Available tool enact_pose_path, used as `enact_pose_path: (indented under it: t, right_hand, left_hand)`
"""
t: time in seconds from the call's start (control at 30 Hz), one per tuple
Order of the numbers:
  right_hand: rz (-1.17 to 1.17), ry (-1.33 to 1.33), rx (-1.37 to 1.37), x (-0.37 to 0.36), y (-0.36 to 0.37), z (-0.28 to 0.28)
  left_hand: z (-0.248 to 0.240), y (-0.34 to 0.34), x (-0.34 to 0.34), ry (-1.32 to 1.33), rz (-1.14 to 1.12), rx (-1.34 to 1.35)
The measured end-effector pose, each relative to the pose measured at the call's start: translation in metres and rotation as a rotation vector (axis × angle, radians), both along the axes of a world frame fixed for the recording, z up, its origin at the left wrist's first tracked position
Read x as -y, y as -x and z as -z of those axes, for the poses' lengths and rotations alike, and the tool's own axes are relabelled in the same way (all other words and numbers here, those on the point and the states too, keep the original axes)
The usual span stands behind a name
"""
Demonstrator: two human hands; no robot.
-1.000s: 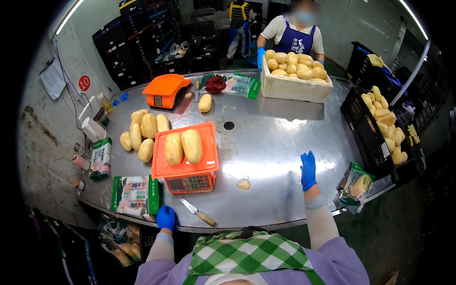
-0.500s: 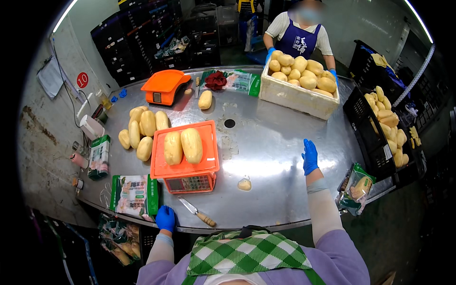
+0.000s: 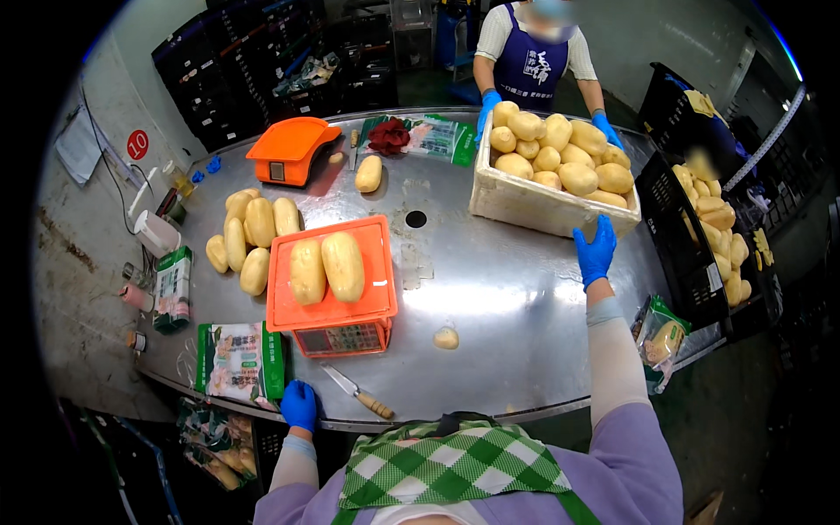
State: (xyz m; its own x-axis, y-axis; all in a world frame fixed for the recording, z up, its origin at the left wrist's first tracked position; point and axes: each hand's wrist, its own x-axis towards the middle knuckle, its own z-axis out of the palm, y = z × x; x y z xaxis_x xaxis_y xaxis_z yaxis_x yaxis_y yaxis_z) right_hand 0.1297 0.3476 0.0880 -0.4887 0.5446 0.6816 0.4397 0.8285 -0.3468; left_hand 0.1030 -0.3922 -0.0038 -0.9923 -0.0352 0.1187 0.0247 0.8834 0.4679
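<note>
My right hand (image 3: 596,252), blue-gloved, reaches forward with fingers stretched out and nothing in them. Its fingertips overlap the front wall of a white foam box (image 3: 542,210); contact cannot be told. The box is full of pale yellow pieces that look like peeled lotus root (image 3: 578,178). At the table's near edge my left hand (image 3: 298,406) rests with curled fingers, beside a green printed bag (image 3: 236,360); I see nothing in it. A wooden-handled knife (image 3: 359,391) lies to its right. Two lotus root pieces (image 3: 343,267) lie on an orange scale (image 3: 376,302).
Across the table a person in a blue apron (image 3: 530,66) has gloved hands at the box. A second orange scale (image 3: 289,149) stands far left, near a pile of lotus root (image 3: 259,222). Black crates (image 3: 700,262) and a filled bag (image 3: 662,341) are at right.
My right hand has moved forward and slightly right, toward the foam box. The box sits a little nearer, and the person behind it leans closer. My left hand stays at the table edge.
</note>
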Motion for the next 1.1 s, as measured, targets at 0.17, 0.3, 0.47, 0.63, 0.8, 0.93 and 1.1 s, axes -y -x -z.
enact_pose_path:
  t: [0.17, 0.3, 0.47, 0.63, 0.8, 0.93, 1.1]
  right_hand:
    - [-0.023, 0.006, 0.057, -0.017, 0.0, -0.003]
    - [-0.225, 0.117, 0.148, 0.003, -0.016, 0.055]
    - [-0.489, 0.732, 0.426, 0.137, -0.063, 0.068]
    - [-0.491, 0.67, 0.5, 0.18, -0.128, 0.084]
    - [-0.626, 0.658, 0.593, 0.207, -0.16, 0.076]
    - [-0.483, 0.654, 0.507, 0.174, -0.16, 0.058]
    - [-0.325, 0.414, 0.31, 0.059, -0.143, 0.022]
  left_hand:
    - [0.002, 0.004, -0.001, -0.04, -0.004, 0.007]
    - [-0.006, 0.011, -0.011, 0.032, 0.014, 0.01]
    - [-0.008, 0.001, 0.006, -0.011, 0.005, -0.035]
    - [0.005, 0.007, 0.002, -0.115, 0.032, -0.037]
    - [0.019, 0.005, 0.012, -0.181, 0.063, -0.005]
    - [0.031, 0.009, 0.023, -0.364, 0.113, 0.003]
    - [0.014, 0.008, 0.018, -0.663, 0.064, -0.058]
